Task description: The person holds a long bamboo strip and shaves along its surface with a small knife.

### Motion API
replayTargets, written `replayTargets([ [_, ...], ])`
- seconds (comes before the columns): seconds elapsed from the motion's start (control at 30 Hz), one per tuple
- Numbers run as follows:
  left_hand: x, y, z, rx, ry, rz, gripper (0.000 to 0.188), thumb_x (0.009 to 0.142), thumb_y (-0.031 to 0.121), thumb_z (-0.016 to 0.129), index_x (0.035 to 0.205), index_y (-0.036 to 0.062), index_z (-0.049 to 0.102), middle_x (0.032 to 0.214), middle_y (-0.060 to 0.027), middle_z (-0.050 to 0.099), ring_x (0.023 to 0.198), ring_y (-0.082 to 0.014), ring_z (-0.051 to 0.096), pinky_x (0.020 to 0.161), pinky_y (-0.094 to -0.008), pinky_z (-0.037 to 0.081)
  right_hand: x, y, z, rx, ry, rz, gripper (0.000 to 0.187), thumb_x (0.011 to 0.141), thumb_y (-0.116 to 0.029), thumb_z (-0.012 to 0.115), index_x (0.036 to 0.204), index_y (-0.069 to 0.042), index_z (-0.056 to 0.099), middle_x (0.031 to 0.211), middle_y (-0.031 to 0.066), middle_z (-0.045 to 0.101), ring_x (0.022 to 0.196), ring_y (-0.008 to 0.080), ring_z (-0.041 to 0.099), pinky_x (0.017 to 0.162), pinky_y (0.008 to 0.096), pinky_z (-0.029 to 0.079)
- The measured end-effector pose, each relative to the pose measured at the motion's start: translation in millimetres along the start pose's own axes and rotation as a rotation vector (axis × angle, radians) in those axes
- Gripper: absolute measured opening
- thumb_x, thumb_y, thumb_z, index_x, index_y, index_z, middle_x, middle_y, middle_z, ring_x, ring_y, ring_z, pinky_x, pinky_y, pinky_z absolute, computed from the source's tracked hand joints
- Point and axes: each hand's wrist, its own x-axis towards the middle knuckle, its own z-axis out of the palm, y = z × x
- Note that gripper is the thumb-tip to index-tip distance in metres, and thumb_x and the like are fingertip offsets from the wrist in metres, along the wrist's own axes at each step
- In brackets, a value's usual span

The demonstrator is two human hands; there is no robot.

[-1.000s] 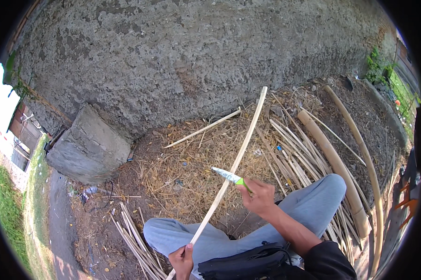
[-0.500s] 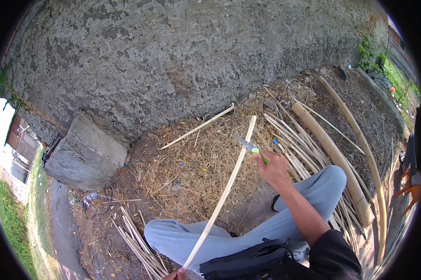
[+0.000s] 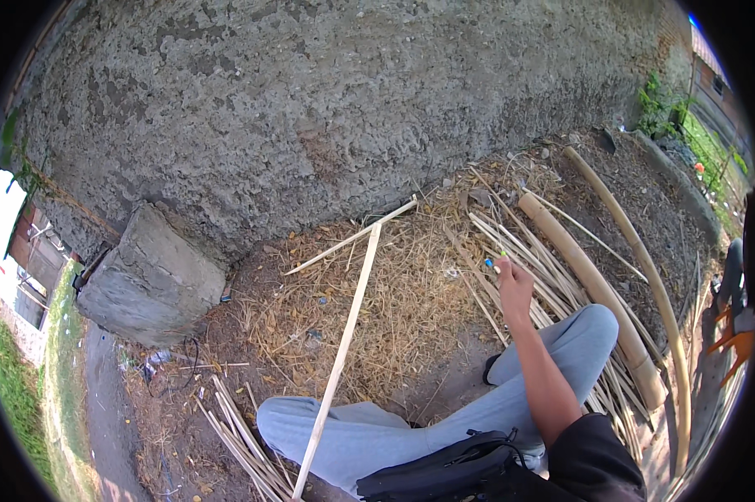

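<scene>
A long pale bamboo strip [image 3: 344,335] slants across my left knee, its top end over the straw-covered ground. Its bottom end runs to the lower edge of the view, where my left hand is out of sight. Off to the right of the strip and apart from it, my right hand [image 3: 516,289] is closed around a knife [image 3: 504,254]. Only a bit of the knife's green handle shows; the blade cannot be made out. That hand is above the near side of a heap of split bamboo strips [image 3: 553,259].
A thick bamboo pole [image 3: 591,284] and a thinner curved pole [image 3: 641,243] lie right of the heap. More strips [image 3: 242,443] lie left of my knee. One strip [image 3: 352,234] rests near the rough wall [image 3: 310,100]. A concrete block [image 3: 151,280] stands at left.
My right hand has moved right and up with the knife, away from the strip. The strip's top end has swung left. My left hand has dropped out of view.
</scene>
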Motion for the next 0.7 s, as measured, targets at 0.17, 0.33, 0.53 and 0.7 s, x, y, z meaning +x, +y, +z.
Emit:
replayTargets([
  [0.17, 12.0, 50.4, 32.6, 0.007, 0.050, -0.094, 0.023, 0.097, 0.018, 0.061, 0.091, -0.0020, 0.071, 0.059, -0.0081, 0.051, 0.056, -0.0172, 0.042, 0.052, -0.0374, 0.037, -91.6, -49.5, 32.3, 0.265, -0.556, 0.405, 0.045, 0.104, -0.037, 0.058, 0.115, 0.005, 0.067, 0.065, -0.0034, 0.053, 0.048, 0.0036, 0.032, 0.045, 0.0244, 0.025],
  [0.33, 23.6, 55.2, 56.6, 0.022, -0.069, 0.047, 0.025, 0.096, 0.020, 0.065, 0.096, -0.0040, 0.071, 0.072, -0.0149, 0.064, 0.064, -0.0219, 0.054, 0.061, -0.0389, 0.045, -84.6, -51.0, 39.6, 0.481, -0.581, 0.480, 0.038, 0.101, -0.033, 0.063, 0.112, 0.003, 0.063, 0.084, 0.0066, 0.068, 0.045, 0.0040, 0.033, 0.042, 0.0237, 0.026],
  [0.53, 30.6, 56.9, 63.5, -0.003, -0.245, -0.040, 0.026, 0.095, 0.020, 0.069, 0.102, -0.0050, 0.072, 0.083, -0.0202, 0.070, 0.076, -0.0268, 0.065, 0.071, -0.0398, 0.050, -77.9, -48.2, 34.4, 0.548, -0.525, 0.465, 0.028, 0.097, -0.023, 0.069, 0.114, -0.001, 0.065, 0.091, 0.0104, 0.072, 0.046, 0.0028, 0.033, 0.042, 0.0222, 0.027],
  [0.7, 37.3, 75.8, 70.6, 0.049, -0.213, -0.021, 0.025, 0.094, 0.018, 0.067, 0.102, -0.0049, 0.071, 0.082, -0.0210, 0.070, 0.074, -0.0283, 0.065, 0.071, -0.0396, 0.050, -82.7, -39.5, 38.0, 0.110, -0.425, 0.133, 0.030, 0.089, -0.029, 0.080, 0.089, 0.001, 0.075, 0.062, -0.0015, 0.059, 0.050, 0.0027, 0.038, 0.044, 0.0270, 0.028],
])
